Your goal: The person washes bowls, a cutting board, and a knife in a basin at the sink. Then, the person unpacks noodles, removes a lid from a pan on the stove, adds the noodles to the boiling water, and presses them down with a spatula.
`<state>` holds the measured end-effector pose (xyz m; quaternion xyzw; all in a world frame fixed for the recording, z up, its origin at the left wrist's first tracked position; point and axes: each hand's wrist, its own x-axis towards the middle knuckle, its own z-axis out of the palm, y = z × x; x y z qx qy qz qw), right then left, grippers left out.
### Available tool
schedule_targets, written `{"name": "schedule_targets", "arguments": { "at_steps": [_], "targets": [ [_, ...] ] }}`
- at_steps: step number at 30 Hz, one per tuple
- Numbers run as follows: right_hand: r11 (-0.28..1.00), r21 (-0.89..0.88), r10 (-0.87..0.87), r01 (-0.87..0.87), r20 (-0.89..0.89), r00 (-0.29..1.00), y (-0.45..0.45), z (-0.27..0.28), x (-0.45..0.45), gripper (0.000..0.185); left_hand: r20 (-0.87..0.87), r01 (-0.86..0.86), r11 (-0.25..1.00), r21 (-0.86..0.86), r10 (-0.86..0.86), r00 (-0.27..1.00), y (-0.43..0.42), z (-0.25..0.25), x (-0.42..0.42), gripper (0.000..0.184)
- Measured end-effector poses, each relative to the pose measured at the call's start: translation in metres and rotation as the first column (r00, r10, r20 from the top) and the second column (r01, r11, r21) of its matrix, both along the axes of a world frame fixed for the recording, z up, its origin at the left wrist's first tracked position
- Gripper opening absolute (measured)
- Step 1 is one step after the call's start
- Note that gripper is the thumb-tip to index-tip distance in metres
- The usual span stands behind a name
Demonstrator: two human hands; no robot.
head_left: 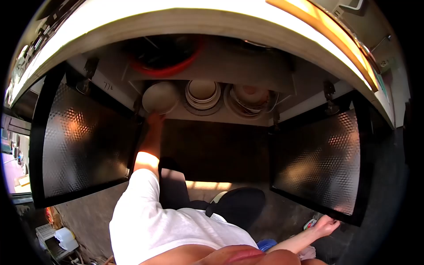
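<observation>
My left hand (pixel 154 119) reaches into the shaded lower cabinet, at the front rim of a round white plate (pixel 160 97). Its fingers look closed on the rim, though shadow dims them. Beside that plate stands a stack of white bowls and plates (pixel 202 90), and farther right another stack of dishes (pixel 251 98). Low on the right, my right hand (pixel 327 225) has its fingers curled at the bottom edge of the open right cabinet door (pixel 318 161).
The left cabinet door (pixel 86 143) also stands open. A red-rimmed basin (pixel 170 70) sits on the shelf above the dishes. Overhead, the countertop's edge (pixel 176 22) juts out. White plastic containers (pixel 66 238) stand on the floor at lower left.
</observation>
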<state>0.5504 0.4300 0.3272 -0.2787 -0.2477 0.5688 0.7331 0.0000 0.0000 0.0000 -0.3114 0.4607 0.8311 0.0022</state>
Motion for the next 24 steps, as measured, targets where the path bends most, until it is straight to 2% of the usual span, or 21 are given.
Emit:
{"name": "schedule_targets", "arguments": {
  "at_steps": [1, 2, 3, 4, 5, 6, 7, 8, 9, 10, 11, 12, 13, 14, 15, 16, 17, 18, 19, 23, 24],
  "targets": [
    [1.0, 0.027, -0.01, 0.01, -0.004, 1.0, 0.003, 0.009, 0.002, 0.038, -0.033, 0.022, 0.997, 0.08, -0.02, 0.999, 0.011, 0.005, 0.009, 0.039],
    [0.628, 0.448, 0.674, -0.636, 0.095, 0.733, 0.016, -0.015, 0.036, 0.036, -0.067, 0.047, 0.987, 0.153, -0.037, 0.997, 0.017, 0.007, 0.018, 0.036],
    [1.0, -0.016, -0.017, 0.018, 0.087, 0.996, 0.024, 0.034, 0.036, 0.034, 0.035, 0.201, 0.975, 0.096, -0.205, 0.978, 0.021, 0.001, 0.068, 0.032],
    [0.962, 0.046, 0.264, -0.268, 0.082, 0.961, 0.025, 0.024, 0.053, 0.031, 0.059, 0.37, 0.928, 0.04, -0.372, 0.927, 0.012, -0.001, 0.067, 0.028],
    [0.84, 0.102, 0.523, -0.533, 0.114, 0.845, 0.027, 0.013, 0.072, 0.029, 0.117, 0.425, 0.904, -0.056, -0.417, 0.902, 0.024, 0.045, 0.1, 0.026],
    [0.889, -0.072, 0.459, -0.453, 0.151, 0.876, -0.006, -0.014, 0.064, 0.027, 0.215, 0.475, 0.84, -0.263, -0.43, 0.877, -0.013, 0.141, 0.124, 0.024],
    [0.928, -0.098, 0.371, -0.358, 0.303, 0.878, -0.01, 0.006, 0.057, 0.024, 0.33, 0.541, 0.816, -0.202, -0.464, 0.822, 0.012, 0.14, 0.14, 0.02],
    [0.961, -0.191, 0.259, -0.202, 0.355, 0.898, -0.026, 0.013, 0.036, 0.022, 0.415, 0.605, 0.763, -0.227, -0.486, 0.769, 0.011, 0.142, 0.148, 0.017],
    [0.952, -0.303, 0.162, -0.032, 0.414, 0.896, -0.047, 0.025, 0.015, 0.02, 0.357, 0.658, 0.726, -0.2, -0.572, 0.738, -0.004, 0.175, 0.166, 0.012],
    [0.94, -0.32, 0.25, -0.122, 0.398, 0.883, -0.065, 0.034, 0.003, 0.02, 0.181, 0.727, 0.657, -0.199, -0.704, 0.686, -0.02, 0.197, 0.183, 0.012],
    [0.92, -0.332, 0.332, -0.207, 0.382, 0.862, -0.082, 0.043, -0.005, 0.02, 0.361, 0.735, 0.651, -0.191, -0.65, 0.669, -0.002, 0.275, 0.193, 0.016],
    [0.878, -0.375, 0.446, -0.296, 0.422, 0.789, -0.105, 0.047, -0.012, 0.017, 0.388, 0.782, 0.597, -0.178, -0.688, 0.614, -0.007, 0.31, 0.202, 0.017],
    [0.821, -0.47, 0.49, -0.324, 0.288, 0.823, -0.117, 0.016, -0.002, 0.02, 0.411, 0.826, 0.54, -0.164, -0.724, 0.554, -0.012, 0.341, 0.211, 0.018],
    [0.731, -0.607, 0.406, -0.313, 0.017, 0.914, -0.138, 0.048, -0.036, 0.021, 0.381, 0.854, 0.495, -0.159, -0.767, 0.516, -0.012, 0.365, 0.22, 0.02],
    [0.66, -0.674, 0.429, -0.333, -0.026, 0.903, -0.156, 0.046, -0.042, 0.021, 0.35, 0.863, 0.486, -0.141, -0.791, 0.502, -0.015, 0.388, 0.227, 0.022],
    [0.665, -0.688, 0.527, -0.292, 0.153, 0.836, -0.176, 0.07, -0.067, 0.02, 0.343, 0.873, 0.469, -0.131, -0.805, 0.484, -0.018, 0.415, 0.235, 0.023],
    [0.649, -0.71, 0.527, -0.273, 0.16, 0.835, -0.179, 0.084, -0.074, 0.014, 0.335, 0.879, 0.461, -0.123, -0.814, 0.474, -0.013, 0.429, 0.236, 0.023],
    [0.583, -0.711, 0.553, -0.394, -0.009, 0.833, -0.19, 0.086, -0.082, 0.011, 0.339, 0.881, 0.455, -0.129, -0.814, 0.471, -0.012, 0.454, 0.24, 0.023],
    [0.586, -0.624, 0.566, -0.517, -0.14, 0.812, -0.201, 0.105, -0.091, 0.006, 0.289, 0.887, 0.447, -0.112, -0.84, 0.46, -0.009, 0.481, 0.245, 0.021],
    [0.539, -0.562, 0.671, -0.627, -0.162, 0.723, -0.211, 0.164, -0.083, 0.004, 0.169, 0.917, 0.392, -0.072, -0.902, 0.398, 0.006, 0.567, 0.255, 0.02],
    [0.558, -0.558, 0.684, -0.614, -0.11, 0.722, -0.213, 0.181, -0.08, 0.003, 0.145, 0.931, 0.36, -0.055, -0.92, 0.364, 0.01, 0.578, 0.258, 0.02]
  ]
}}
